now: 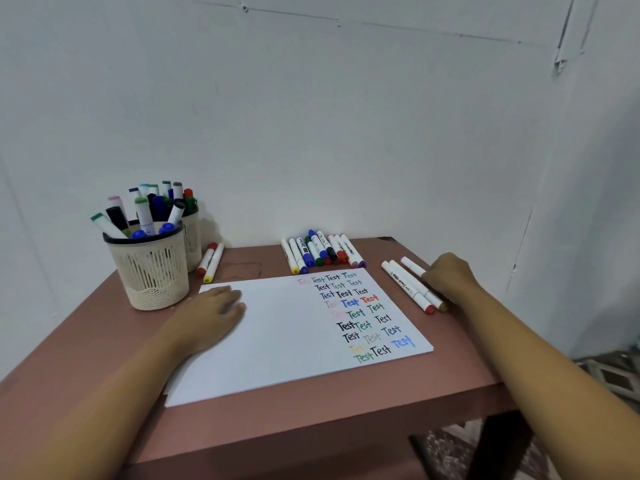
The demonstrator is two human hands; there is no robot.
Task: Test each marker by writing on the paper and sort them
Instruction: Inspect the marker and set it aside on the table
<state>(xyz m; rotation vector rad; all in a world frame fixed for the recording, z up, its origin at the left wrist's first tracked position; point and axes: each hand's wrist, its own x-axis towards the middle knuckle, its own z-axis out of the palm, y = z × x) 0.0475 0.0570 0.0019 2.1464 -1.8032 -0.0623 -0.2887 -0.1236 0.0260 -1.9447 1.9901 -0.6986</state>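
Note:
A white paper (277,334) lies on the brown table (311,420), its right side covered with "Test" written in several colours. My left hand (211,311) rests flat on the paper's upper left part. My right hand (448,273) sits at the right of the table with its fingers curled round one white marker (412,266) of a small group. Two more white markers (408,289) with red and brown caps lie beside it. Beyond the paper a row of several capped markers (320,252) lies side by side.
Two cream mesh cups (150,268) full of markers stand at the back left, one behind the other. Two markers (210,261) lie next to them. A white wall runs behind the table and along its right side. Patterned floor shows at the lower right.

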